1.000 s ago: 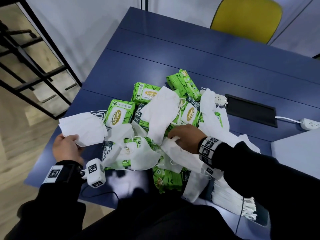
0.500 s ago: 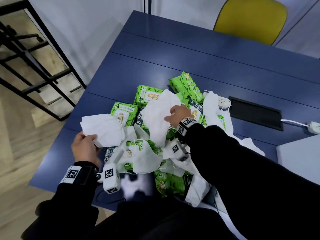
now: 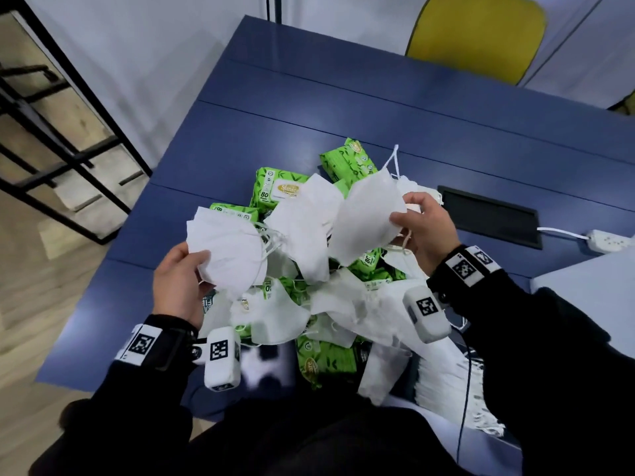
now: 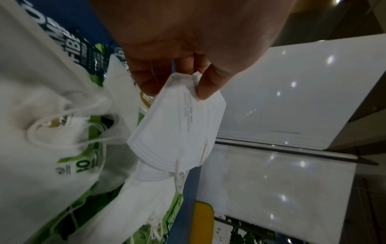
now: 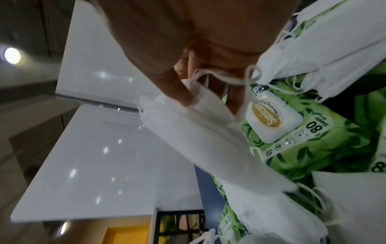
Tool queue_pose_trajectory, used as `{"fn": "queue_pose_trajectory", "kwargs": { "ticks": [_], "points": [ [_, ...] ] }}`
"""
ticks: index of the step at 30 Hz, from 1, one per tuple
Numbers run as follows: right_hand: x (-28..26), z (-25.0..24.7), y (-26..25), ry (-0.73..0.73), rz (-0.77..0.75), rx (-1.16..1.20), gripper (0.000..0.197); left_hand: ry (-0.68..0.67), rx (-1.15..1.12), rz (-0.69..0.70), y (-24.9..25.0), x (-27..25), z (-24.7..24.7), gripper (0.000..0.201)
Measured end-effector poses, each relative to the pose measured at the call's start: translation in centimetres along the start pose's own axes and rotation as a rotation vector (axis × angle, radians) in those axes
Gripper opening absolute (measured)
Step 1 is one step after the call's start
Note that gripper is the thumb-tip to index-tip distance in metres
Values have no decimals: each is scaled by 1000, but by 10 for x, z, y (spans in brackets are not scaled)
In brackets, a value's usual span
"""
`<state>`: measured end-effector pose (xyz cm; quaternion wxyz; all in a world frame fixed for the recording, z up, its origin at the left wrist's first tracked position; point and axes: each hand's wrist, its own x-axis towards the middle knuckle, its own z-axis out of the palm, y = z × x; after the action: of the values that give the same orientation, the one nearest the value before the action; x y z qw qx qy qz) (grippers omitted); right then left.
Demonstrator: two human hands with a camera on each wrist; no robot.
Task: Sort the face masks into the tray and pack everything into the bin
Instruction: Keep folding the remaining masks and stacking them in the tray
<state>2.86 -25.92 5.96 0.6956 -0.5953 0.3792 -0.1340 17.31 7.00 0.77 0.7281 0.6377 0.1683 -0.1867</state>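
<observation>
A heap of white face masks [image 3: 347,304] and green wipe packs [image 3: 278,192] lies on the blue table [image 3: 309,132]. My left hand [image 3: 178,283] pinches a small stack of folded white masks [image 3: 226,252] [image 4: 177,132] above the heap's left side. My right hand [image 3: 422,231] pinches another white mask [image 3: 367,218] [image 5: 200,132] by its edge, lifted over the heap's right side, its ear loop sticking up. A neat stack of masks [image 3: 457,396] lies at the near right, partly hidden by my right sleeve. I see no tray or bin.
A black cable hatch [image 3: 491,218] is set in the table at the right, with a white power strip [image 3: 608,240] beside it. A yellow chair [image 3: 477,32] stands beyond the table. A pale surface [image 3: 591,290] sits at the right edge. A black metal frame [image 3: 51,108] stands left.
My right hand has lifted a mask off the heap and swung it right and up. The left hand with its masks has moved inward, closer to the heap.
</observation>
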Motion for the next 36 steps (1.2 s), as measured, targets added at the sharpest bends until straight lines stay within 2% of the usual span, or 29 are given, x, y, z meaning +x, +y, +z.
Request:
{"fn": "queue_pose_trajectory", "kwargs": {
  "ticks": [5,9,11,13,17,19,22,24,26,30,32,36],
  "points": [
    [-14,-14,17,77,84,5,24,-127,44,-10,5,-18,21,23],
    [-22,-17,21,242,-79,-57,17,-207,54,22,8,-35,29,25],
    [-26,-17,16,238,-134,-54,16,-230,62,44,10,-40,29,23],
    [-33,-16,8,219,-101,4,7,-245,62,63,14,-44,30,24],
    [-47,-7,-4,166,-15,129,20,-323,39,107,27,-55,33,27],
    [-55,-2,-6,130,5,167,20,-413,0,105,36,-63,37,29],
    [-65,5,-7,69,29,181,9,-614,-38,103,48,-78,47,40],
    [-71,8,-6,38,38,171,11,-762,-56,71,54,-90,57,43],
    [-76,11,-7,5,54,166,16,-864,-13,45,55,-98,67,38],
    [-87,9,-5,-97,77,181,19,-792,349,242,45,-101,82,28],
    [-91,4,-1,-125,74,158,23,-753,364,240,41,-100,82,30],
    [-99,-5,5,-147,76,115,23,-760,304,225,37,-107,79,34]
  ]
}}
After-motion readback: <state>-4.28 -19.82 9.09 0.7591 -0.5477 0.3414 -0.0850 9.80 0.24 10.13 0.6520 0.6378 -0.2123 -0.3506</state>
